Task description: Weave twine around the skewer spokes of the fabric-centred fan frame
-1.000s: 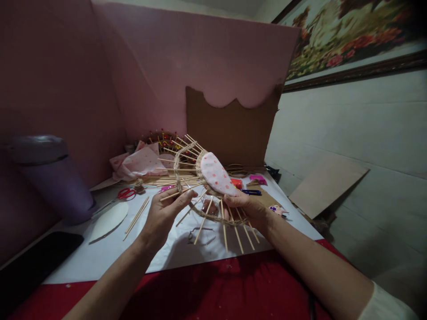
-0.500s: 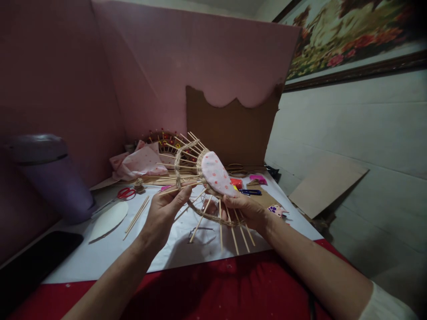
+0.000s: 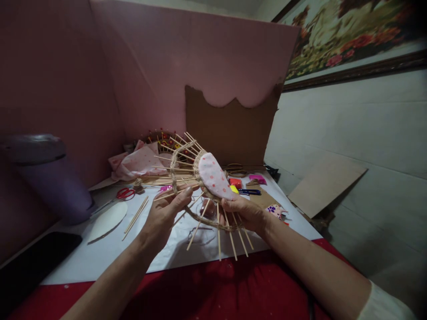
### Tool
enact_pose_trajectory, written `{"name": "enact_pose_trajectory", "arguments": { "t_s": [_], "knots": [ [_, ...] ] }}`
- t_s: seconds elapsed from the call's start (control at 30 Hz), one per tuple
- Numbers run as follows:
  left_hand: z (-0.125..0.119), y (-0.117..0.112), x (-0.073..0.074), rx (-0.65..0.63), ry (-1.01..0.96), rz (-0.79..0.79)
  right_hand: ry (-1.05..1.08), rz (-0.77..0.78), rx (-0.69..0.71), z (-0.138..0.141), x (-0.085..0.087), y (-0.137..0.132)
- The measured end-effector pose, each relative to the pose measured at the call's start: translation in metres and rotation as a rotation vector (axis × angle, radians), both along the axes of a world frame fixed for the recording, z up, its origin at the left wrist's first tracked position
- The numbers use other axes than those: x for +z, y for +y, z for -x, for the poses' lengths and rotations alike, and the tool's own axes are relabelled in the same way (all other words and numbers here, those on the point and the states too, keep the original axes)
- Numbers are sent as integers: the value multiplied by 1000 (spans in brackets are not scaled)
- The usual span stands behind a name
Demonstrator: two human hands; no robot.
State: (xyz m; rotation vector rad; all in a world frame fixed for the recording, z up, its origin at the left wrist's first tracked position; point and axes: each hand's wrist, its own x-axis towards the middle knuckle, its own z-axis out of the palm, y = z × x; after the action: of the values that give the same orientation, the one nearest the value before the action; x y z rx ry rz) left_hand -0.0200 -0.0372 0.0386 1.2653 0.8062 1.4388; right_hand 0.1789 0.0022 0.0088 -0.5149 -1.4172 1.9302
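Note:
Held up over the table is a fan-shaped craft piece: a half-round pad in pale pink fabric with red dots, edged in twine, with thin wooden sticks radiating from it. A braided twine band runs across the sticks in an outer arc. My left hand pinches a stick and the band on the left side, thumb on top. My right hand grips the pad's lower right corner, thumb on the fabric; its other fingers are partly hidden behind the sticks.
Red-handled scissors, loose sticks, a white half-round piece and a phone lie at left beside a purple tumbler. Pink dotted cloth is behind. A blue-handled tool lies right; cardboard stands at the back.
The craft piece has shifted slightly left and its lower sticks have tipped a little. Both hands keep their hold and have moved slightly with it.

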Motion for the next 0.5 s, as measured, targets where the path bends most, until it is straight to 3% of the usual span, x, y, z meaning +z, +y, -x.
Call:
{"name": "enact_pose_trajectory", "arguments": {
  "t_s": [0.5],
  "knots": [
    [1,3,-5,-27,14,34,-60,-60,16,2,1,-2]
  ]
}}
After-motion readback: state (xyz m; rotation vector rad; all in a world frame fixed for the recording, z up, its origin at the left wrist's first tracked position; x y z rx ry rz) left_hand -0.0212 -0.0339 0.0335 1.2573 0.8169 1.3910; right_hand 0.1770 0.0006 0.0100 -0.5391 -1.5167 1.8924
